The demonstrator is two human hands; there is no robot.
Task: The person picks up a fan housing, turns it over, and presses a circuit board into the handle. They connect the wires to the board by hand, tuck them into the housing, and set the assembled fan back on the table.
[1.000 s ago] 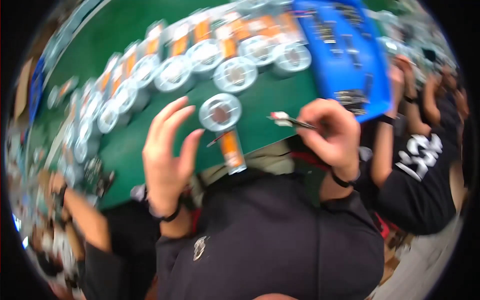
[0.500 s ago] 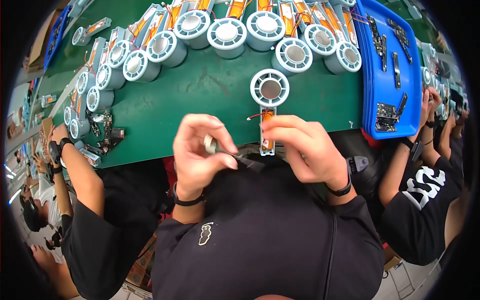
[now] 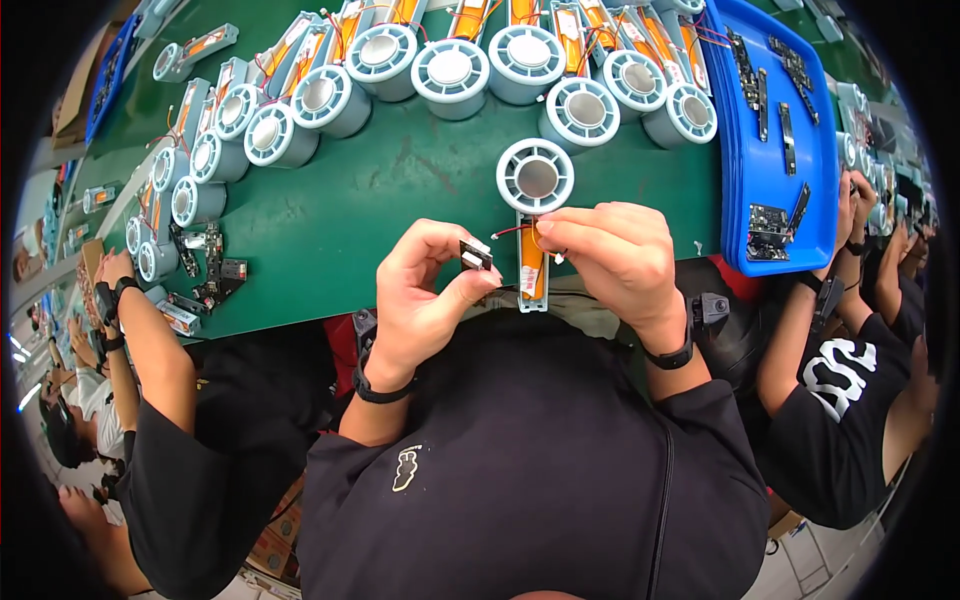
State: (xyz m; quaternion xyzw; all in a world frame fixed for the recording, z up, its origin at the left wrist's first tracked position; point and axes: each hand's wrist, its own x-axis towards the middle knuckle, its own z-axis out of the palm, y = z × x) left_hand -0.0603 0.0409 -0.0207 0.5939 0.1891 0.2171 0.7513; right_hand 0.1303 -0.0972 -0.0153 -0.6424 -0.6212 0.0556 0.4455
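I'm seeing the left hand [image 3: 425,288] pinching a small black circuit board [image 3: 475,256], the right hand [image 3: 620,255] apparently gripping a white-plugged wire [image 3: 559,259] over the pale-blue housing [image 3: 535,178] lying on the counter [image 3: 330,240]. Leaving that wire slack and handling the board by its edges is looking wisest

A green table [image 3: 350,235] carries pale-blue round-headed units [image 3: 450,72] — plus stacked blue trays [image 3: 765,182] and dark parts [image 3: 234,274].
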